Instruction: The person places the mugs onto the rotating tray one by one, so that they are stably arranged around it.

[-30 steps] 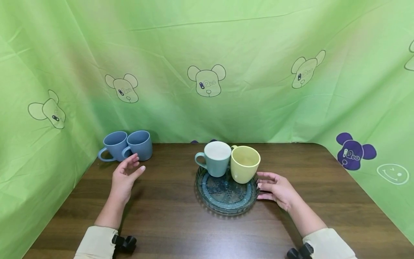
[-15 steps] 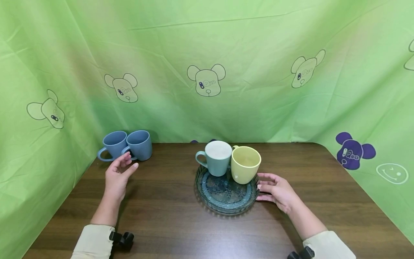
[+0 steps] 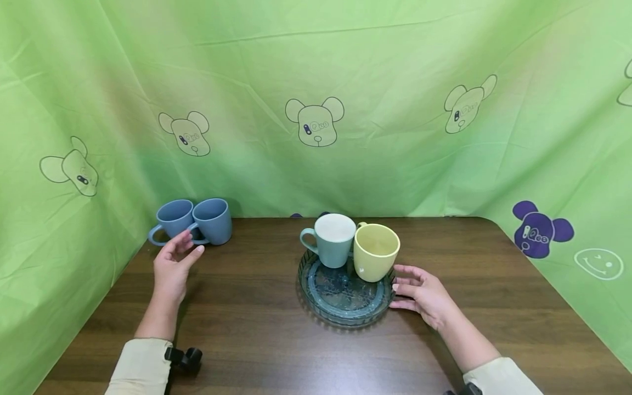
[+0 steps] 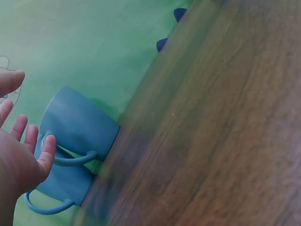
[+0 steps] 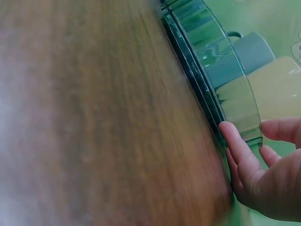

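My left hand (image 3: 170,271) is spread with relaxed fingers just in front of two blue mugs. Its fingertips overlap the handle of the right blue mug (image 3: 213,222) in the head view; the left blue mug (image 3: 174,216) stands beside it. On a ribbed dark glass dish (image 3: 345,315) stand a teal mug (image 3: 332,247) with a white inside and a pale yellow mug (image 3: 372,266). My right hand (image 3: 427,296) touches the dish's right side, fingers fairly straight. In the right wrist view, fingertips (image 5: 229,129) lie low on the glass wall (image 5: 242,106), another at the rim.
A brown wooden table (image 3: 247,340) bears everything. Behind and along both sides hangs a green cloth (image 3: 385,109) printed with bear heads; the blue mugs stand close to it at the back left corner.
My left hand has drawn back to the left and slightly down, away from the right blue mug's front. My right hand stays at the dish with little movement; the mugs' positions look nearly unchanged.
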The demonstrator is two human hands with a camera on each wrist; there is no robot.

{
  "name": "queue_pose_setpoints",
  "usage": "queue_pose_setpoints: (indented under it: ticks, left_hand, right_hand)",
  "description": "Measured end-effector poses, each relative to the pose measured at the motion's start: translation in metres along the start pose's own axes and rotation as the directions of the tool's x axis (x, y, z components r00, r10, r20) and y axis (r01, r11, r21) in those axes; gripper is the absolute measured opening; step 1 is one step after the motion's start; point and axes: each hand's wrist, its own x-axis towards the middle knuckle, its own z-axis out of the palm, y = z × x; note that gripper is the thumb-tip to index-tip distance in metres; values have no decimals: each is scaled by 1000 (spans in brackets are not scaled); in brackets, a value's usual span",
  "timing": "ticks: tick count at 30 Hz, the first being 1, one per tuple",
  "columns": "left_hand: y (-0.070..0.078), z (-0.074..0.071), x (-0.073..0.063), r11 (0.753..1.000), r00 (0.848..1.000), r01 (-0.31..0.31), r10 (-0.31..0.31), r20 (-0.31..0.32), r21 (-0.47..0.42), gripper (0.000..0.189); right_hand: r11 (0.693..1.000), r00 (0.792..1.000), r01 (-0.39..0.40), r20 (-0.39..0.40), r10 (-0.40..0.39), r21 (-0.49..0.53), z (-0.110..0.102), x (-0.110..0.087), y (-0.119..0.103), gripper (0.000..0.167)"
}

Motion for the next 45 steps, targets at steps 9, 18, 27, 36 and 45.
queue_pose_setpoints:
  ticks: [9,18,27,36,45]
  left_hand:
    - [-2,-7,4,1000,999,17,-17,-40,-6,47]
    - [-4,-11,7,998,998,33,-36,-55,-52,43]
    - [-8,-15,10,997,996,52,-57,-71,-65,42]
    - [-10,-19,12,995,994,61,-67,-83,-76,41]
    - [-15,-24,18,981,980,189,-191,-53,-47,43]
  right_hand:
    - [1000,1000,7,-9,-7,2,7,-8,-2,68]
    - [1000,1000,-4,-28,4,6,7,-10,-1,69]
    - [998,1000,5,13,-4,-61,4,-7,-5,67]
    - [998,990,42,134,-37,-41,-13,5,-4,65]
    - [996,974,0,228,-19,84,-26,13,-3,57]
